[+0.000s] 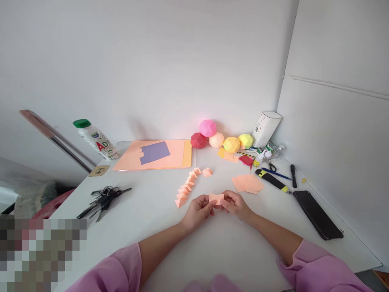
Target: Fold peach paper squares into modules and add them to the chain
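Both hands hold one small peach paper piece [216, 198] over the near middle of the table. My left hand [198, 211] pinches its left end between thumb and fingers. At the right end, my right hand [237, 205] grips it the same way. Whether the piece is fully folded I cannot tell. Just beyond my left hand runs a curved row of folded peach paper units [184, 189], with another folded unit [207, 172] beside its far end. Several flat peach paper slips [247, 183] lie overlapped beyond my right hand.
Faceted paper balls [231, 144] sit along the wall. Peach sheets [124, 158] under a purple paper [155, 153] lie back left. A bottle [96, 140] and keys [105, 199] are at left. A cutter [272, 180], glue bottle [259, 159] and black phone [317, 215] are at right.
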Demonstrator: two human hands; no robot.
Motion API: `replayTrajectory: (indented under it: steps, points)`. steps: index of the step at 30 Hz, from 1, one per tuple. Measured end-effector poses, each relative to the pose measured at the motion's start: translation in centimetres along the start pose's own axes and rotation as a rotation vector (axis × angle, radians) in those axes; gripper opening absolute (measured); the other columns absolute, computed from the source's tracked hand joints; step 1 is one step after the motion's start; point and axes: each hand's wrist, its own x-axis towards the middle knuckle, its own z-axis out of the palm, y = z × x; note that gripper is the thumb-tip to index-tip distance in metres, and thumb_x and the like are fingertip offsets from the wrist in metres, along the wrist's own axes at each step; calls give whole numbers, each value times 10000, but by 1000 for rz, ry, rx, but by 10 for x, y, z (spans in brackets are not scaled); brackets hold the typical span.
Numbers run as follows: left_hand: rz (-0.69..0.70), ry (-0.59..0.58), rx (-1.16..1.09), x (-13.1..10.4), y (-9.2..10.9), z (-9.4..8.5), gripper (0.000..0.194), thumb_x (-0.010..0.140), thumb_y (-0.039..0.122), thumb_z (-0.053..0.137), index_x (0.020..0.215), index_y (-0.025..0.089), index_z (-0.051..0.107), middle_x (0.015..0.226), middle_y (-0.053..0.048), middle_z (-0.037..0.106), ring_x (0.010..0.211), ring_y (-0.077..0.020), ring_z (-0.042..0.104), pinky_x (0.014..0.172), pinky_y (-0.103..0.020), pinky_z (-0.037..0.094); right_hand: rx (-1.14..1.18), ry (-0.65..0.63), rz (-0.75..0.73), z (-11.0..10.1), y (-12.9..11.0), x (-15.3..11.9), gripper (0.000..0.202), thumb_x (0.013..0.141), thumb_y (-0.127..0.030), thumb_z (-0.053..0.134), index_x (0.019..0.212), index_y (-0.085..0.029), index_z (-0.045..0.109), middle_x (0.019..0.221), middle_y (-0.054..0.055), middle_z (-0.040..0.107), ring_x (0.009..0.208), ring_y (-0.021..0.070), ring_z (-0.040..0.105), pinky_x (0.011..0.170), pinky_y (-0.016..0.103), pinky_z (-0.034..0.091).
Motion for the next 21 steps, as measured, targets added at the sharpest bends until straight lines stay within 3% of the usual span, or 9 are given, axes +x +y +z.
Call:
replayTrajectory:
  steps: [3,11,21]
  points:
    - [0,0,1,0,-1,0,338,754,496,585,796,161,565,679,-15,658,552,-107,528,508,-210,365,-38,-55,-13,0,-5,0,226,834,-371,542,804,-150,578,788,35,614,677,133,558,575,245,434]
    - [-5,0,25,0,-1,0,335,759,490,582,806,159,570,601,7,614,541,-108,521,505,-213,365,-47,-17,38,0,-5,-1,266,807,-383,574,674,-154,558,714,23,616,617,133,565,553,246,441]
    - [-17,-1,28,1,-3,-1,315,759,474,587,784,162,552,627,-1,633,544,-107,518,509,-211,365,-42,-21,20,0,-8,0,272,803,-379,575,651,-154,565,687,9,578,586,120,551,540,240,448]
